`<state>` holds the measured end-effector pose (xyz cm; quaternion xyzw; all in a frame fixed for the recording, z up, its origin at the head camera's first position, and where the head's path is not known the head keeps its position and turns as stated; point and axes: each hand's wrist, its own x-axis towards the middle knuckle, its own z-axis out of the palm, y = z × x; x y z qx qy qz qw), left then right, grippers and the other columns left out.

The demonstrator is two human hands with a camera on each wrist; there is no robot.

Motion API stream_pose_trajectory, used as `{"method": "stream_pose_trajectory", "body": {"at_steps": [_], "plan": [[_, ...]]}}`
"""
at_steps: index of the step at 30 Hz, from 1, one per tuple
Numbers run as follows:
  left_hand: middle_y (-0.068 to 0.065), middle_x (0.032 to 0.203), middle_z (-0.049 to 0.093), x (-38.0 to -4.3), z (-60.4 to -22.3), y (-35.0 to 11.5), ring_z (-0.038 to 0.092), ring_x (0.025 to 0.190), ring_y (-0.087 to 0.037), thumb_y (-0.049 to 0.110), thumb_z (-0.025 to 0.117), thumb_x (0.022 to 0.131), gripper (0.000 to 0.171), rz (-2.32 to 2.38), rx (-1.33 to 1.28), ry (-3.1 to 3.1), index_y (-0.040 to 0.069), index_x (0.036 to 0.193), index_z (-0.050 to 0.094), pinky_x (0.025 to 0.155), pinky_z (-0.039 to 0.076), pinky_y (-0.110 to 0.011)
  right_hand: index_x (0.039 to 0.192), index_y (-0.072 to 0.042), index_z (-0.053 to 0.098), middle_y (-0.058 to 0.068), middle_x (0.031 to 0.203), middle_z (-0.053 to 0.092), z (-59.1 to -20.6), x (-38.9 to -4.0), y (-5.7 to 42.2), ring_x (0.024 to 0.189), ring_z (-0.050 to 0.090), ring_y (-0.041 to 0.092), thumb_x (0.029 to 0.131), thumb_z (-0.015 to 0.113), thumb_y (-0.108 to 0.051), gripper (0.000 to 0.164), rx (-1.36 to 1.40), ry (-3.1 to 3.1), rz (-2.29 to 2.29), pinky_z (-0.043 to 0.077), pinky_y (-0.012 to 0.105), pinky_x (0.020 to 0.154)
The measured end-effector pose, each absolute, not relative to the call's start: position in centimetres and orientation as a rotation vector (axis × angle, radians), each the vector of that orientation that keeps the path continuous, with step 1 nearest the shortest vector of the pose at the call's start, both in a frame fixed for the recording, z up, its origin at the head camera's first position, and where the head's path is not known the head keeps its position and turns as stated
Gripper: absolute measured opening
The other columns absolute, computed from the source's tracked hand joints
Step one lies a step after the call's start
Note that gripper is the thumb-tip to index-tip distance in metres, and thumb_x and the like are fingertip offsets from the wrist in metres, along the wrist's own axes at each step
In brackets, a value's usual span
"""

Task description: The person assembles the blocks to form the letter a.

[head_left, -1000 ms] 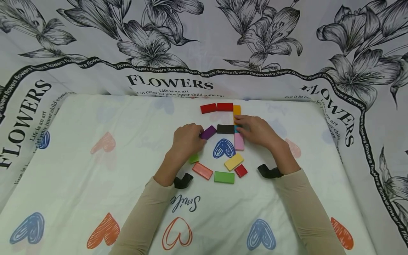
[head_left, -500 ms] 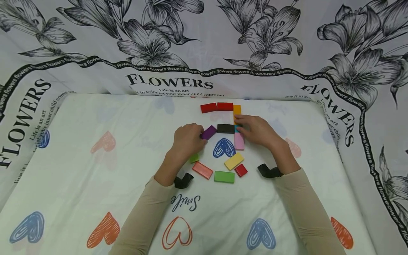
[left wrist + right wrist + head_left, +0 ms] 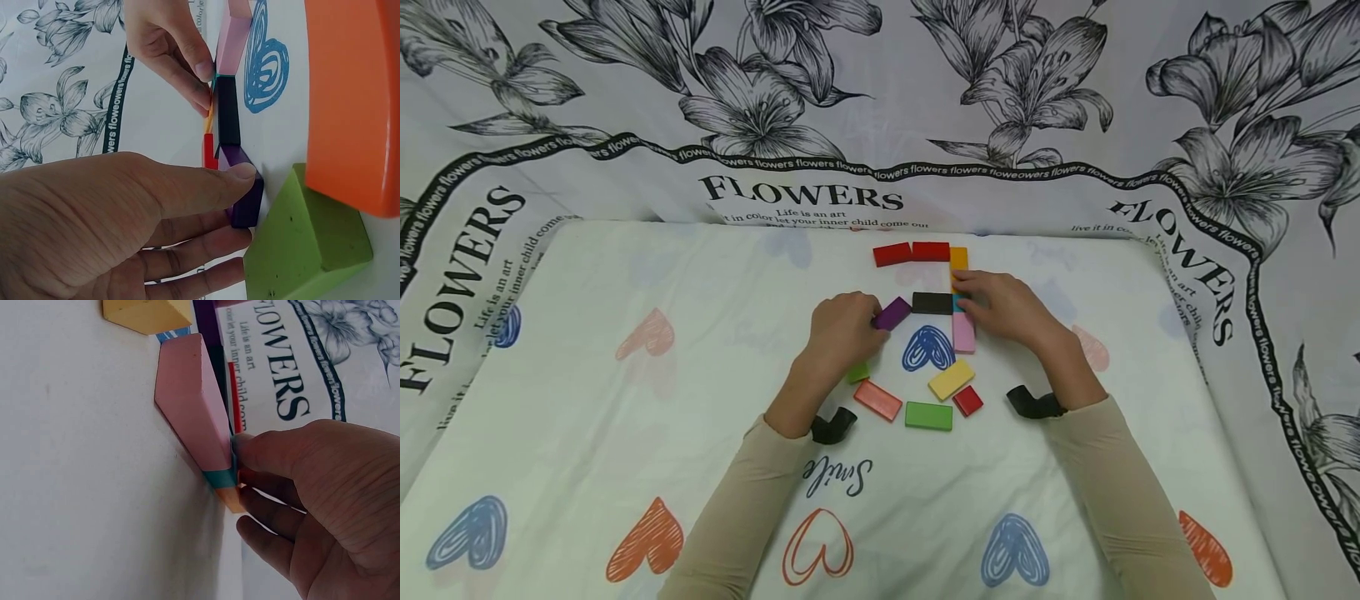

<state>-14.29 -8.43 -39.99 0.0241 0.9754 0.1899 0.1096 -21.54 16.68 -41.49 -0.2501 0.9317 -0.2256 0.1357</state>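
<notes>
My left hand [image 3: 846, 329] pinches a purple block [image 3: 892, 314] between thumb and fingers, its inner end meeting a black block [image 3: 932, 303]. The thumb lies on top of the purple block in the left wrist view. Across from it, my right hand [image 3: 1009, 308] holds a small teal block [image 3: 220, 479] with thumb and fingertips, partly hiding it. That teal block sits between an orange block [image 3: 958, 258] and a pink block [image 3: 964, 333], in one line. Two red blocks [image 3: 931, 252] run leftward from the orange block's far end.
Nearer the person lie a yellow block [image 3: 951, 380], a small red block [image 3: 967, 401], a green block [image 3: 928, 416] and a salmon block [image 3: 877, 401]. A light green block [image 3: 857, 372] sits under the left wrist. A heart-printed cloth [image 3: 715, 417] covers the table.
</notes>
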Motion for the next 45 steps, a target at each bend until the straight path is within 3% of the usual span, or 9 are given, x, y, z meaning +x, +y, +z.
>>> {"method": "stream_pose_trajectory", "body": {"at_steps": [17, 25, 31, 35, 39, 45], "plan": [[-0.011, 0.105, 0.076, -13.5, -40.0, -8.5, 0.066, 0.091, -0.027, 0.028, 0.080, 0.094, 0.035, 0.530, 0.067, 2.884, 0.006, 0.121, 0.077, 0.084, 0.056, -0.040, 0.146, -0.007, 0.063, 0.008, 0.159, 0.056, -41.6, -21.4, 16.6, 0.154, 0.046, 0.036, 0.104, 0.066, -0.019, 0.043, -0.722, 2.682, -0.689, 0.037, 0.056, 0.126], [-0.017, 0.137, 0.069, -11.9, -40.2, -10.3, 0.066, 0.124, -0.036, 0.034, 0.076, 0.097, 0.056, 0.533, -0.008, 2.906, 0.007, 0.145, 0.064, 0.105, 0.057, -0.051, 0.146, -0.008, 0.063, 0.007, 0.160, 0.056, -41.8, -21.4, 16.4, 0.154, 0.046, 0.035, 0.105, 0.066, -0.020, 0.043, -0.729, 2.679, -0.679, 0.037, 0.055, 0.127], [-0.020, 0.142, 0.066, -10.4, -39.5, -11.0, 0.066, 0.128, -0.039, 0.037, 0.073, 0.098, 0.064, 0.553, -0.052, 2.926, 0.005, 0.150, 0.058, 0.106, 0.057, -0.054, 0.146, -0.007, 0.063, 0.007, 0.160, 0.056, -41.5, -21.4, 16.6, 0.154, 0.046, 0.035, 0.105, 0.065, -0.020, 0.043, -0.734, 2.693, -0.651, 0.038, 0.055, 0.127], [-0.021, 0.136, 0.069, -9.2, -39.3, -11.0, 0.069, 0.122, -0.038, 0.042, 0.075, 0.096, 0.066, 0.543, -0.097, 2.970, 0.000, 0.145, 0.061, 0.101, 0.059, -0.052, 0.147, -0.007, 0.061, 0.007, 0.160, 0.055, -41.5, -21.5, 16.8, 0.154, 0.046, 0.035, 0.105, 0.065, -0.021, 0.044, -0.745, 2.692, -0.637, 0.037, 0.055, 0.127], [-0.020, 0.120, 0.076, -8.1, -39.3, -11.1, 0.074, 0.105, -0.036, 0.050, 0.077, 0.094, 0.065, 0.537, -0.127, 3.008, -0.001, 0.134, 0.069, 0.088, 0.061, -0.049, 0.147, -0.007, 0.061, 0.008, 0.160, 0.056, -41.4, -21.5, 17.0, 0.153, 0.047, 0.035, 0.105, 0.065, -0.021, 0.044, -0.734, 2.703, -0.626, 0.038, 0.055, 0.127], [-0.017, 0.097, 0.079, -6.7, -39.3, -11.2, 0.071, 0.080, -0.031, 0.050, 0.078, 0.092, 0.055, 0.545, -0.227, 3.017, 0.001, 0.116, 0.077, 0.069, 0.053, -0.041, 0.147, -0.007, 0.061, 0.008, 0.160, 0.056, -41.7, -21.7, 16.9, 0.153, 0.047, 0.035, 0.105, 0.065, -0.020, 0.044, -0.750, 2.694, -0.639, 0.038, 0.055, 0.127]]}}
